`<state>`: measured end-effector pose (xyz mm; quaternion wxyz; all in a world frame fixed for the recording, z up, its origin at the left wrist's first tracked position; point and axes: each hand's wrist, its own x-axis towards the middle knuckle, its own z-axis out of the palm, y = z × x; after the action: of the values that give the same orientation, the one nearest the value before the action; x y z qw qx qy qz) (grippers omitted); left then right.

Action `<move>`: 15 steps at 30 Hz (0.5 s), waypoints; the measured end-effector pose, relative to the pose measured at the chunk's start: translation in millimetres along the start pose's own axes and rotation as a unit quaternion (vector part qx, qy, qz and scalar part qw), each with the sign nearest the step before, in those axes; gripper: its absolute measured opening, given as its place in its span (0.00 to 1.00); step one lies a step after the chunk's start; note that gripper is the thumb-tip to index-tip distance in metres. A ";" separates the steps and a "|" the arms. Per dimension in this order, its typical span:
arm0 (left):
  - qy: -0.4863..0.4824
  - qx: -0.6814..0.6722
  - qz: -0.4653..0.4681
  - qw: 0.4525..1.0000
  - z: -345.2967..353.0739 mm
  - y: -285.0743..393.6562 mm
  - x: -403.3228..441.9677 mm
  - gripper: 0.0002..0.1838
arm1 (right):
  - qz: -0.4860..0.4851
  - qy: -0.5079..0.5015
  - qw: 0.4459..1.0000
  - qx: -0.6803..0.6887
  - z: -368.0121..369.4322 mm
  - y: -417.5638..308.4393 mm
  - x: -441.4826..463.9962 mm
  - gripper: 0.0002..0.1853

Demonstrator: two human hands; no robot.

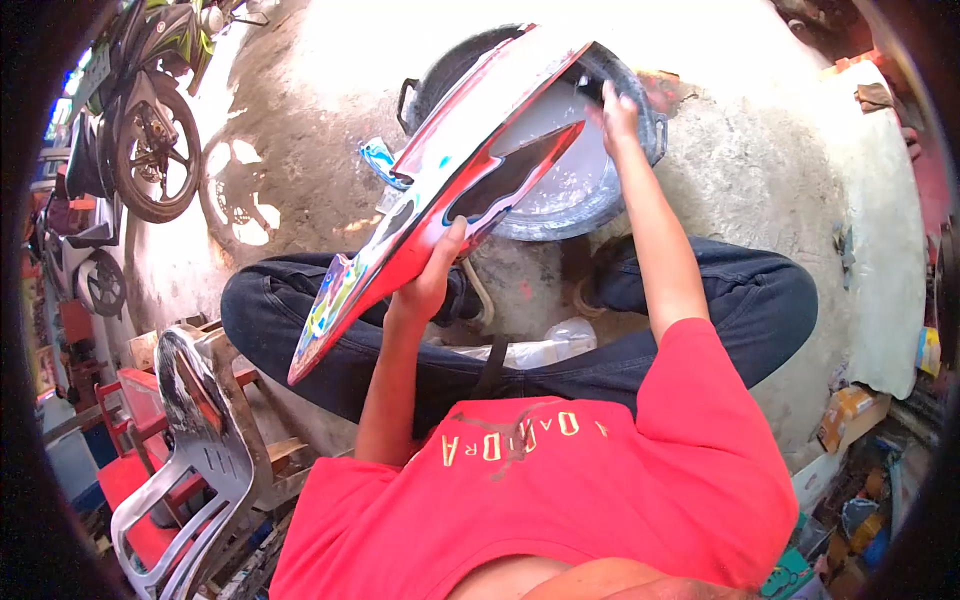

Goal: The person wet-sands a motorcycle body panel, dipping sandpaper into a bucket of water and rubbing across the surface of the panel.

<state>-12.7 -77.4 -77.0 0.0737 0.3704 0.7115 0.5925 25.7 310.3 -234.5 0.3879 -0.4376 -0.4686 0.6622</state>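
1. Red T-shirt (540,490) fills the lower foreground, the wearer's crossed legs in dark trousers (740,290) beyond it.
2. Glare washes out the upper end of the long painted body panel (450,155), so its far outline is hard to follow. The panel hides part of the round basin (545,236), whose inside holds a pale, cloudy liquid.
3. Blur covers the right hand (620,115), at the basin's right side; a dark item shows beside its fingertips, but whether they grip it cannot be told.
4. Bare concrete floor (740,150) opens right of the basin. Left of it, a blue packet (378,155) lies close to the panel's edge; a motorcycle (155,140) and plastic chair (215,450) stand farther left, both cut off or partly obscured.
5. Closed around the panel's lower-middle section, the left hand (430,280) has its thumb on the painted face, the other fingers mostly hidden. The panel slants from above the left knee up across the basin, its upper end near the right hand.
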 end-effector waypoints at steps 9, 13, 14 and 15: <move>0.008 -0.081 -0.098 0.992 -1.4 20.8 7.6 0.11 | -0.408 -0.366 0.731 -0.407 82.8 -120.8 -139.6 0.16; -0.026 -0.074 -0.073 0.994 0.6 23.2 0.7 0.15 | -0.532 -0.476 0.656 -0.243 81.9 -159.6 -224.2 0.19; -0.032 -0.062 -0.072 0.995 0.1 23.7 -2.3 0.16 | -0.525 -0.471 0.659 -0.259 78.9 -157.4 -214.5 0.18; -0.046 -0.019 -0.054 0.997 -1.3 24.0 -4.9 0.17 | -0.519 -0.466 0.662 -0.275 74.1 -152.7 -192.9 0.17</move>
<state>0.6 -80.8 -56.7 0.1454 0.3569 0.7150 0.5833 32.6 151.0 -33.0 0.2621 0.1552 -0.8998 0.3123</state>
